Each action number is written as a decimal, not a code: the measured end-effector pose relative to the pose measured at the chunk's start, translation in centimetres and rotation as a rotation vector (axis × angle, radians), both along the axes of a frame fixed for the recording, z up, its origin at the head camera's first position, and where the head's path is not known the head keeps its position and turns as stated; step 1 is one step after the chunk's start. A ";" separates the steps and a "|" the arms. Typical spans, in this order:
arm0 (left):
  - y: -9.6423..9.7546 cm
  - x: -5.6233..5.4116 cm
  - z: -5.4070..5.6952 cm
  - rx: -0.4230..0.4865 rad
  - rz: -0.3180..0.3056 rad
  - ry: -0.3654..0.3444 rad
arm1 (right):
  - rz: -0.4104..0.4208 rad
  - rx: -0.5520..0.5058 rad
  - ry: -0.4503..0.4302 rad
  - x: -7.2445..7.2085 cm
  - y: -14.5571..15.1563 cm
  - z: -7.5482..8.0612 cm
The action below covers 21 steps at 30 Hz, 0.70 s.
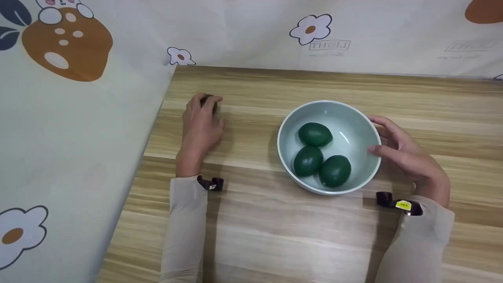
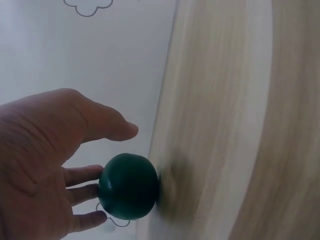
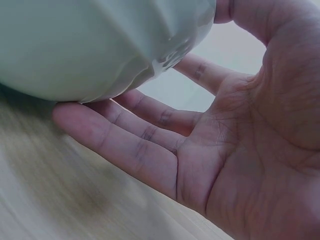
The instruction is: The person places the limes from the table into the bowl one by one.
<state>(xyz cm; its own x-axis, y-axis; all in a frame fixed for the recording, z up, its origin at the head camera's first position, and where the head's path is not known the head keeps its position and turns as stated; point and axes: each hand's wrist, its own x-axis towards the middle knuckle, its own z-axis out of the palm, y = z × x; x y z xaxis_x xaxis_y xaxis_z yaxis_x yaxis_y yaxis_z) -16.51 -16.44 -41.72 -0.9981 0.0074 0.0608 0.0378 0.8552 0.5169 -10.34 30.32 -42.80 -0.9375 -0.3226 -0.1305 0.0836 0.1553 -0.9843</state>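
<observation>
A pale green bowl stands on the right half of the table, with three dark green, lemon-shaped fruits inside. My right hand grips its right side, thumb over the rim; the right wrist view shows the fingers under the bowl's outer wall. Over at the table's left, my left hand reaches around another green fruit, mostly hidden by the hand in the head view. In the left wrist view the fingers are beside that fruit and the thumb is apart from it.
The wooden table ends on the left along a slanted edge. White cloth with flower and strawberry prints hangs behind it and covers the left side. Small dark cameras are strapped to both wrists.
</observation>
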 end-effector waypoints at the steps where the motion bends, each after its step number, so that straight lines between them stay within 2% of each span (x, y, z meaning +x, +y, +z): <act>1: 0.0 0.0 0.0 0.001 0.003 -0.004 | 0.001 0.002 -0.001 0.0 0.0 0.0; 9: -0.4 0.0 -0.4 0.000 -0.004 -0.009 | 0.014 -0.024 -0.013 0.0 0.1 0.0; 21: -0.9 0.0 -0.6 0.028 0.028 0.016 | 0.017 -0.034 -0.026 -0.1 0.1 -0.1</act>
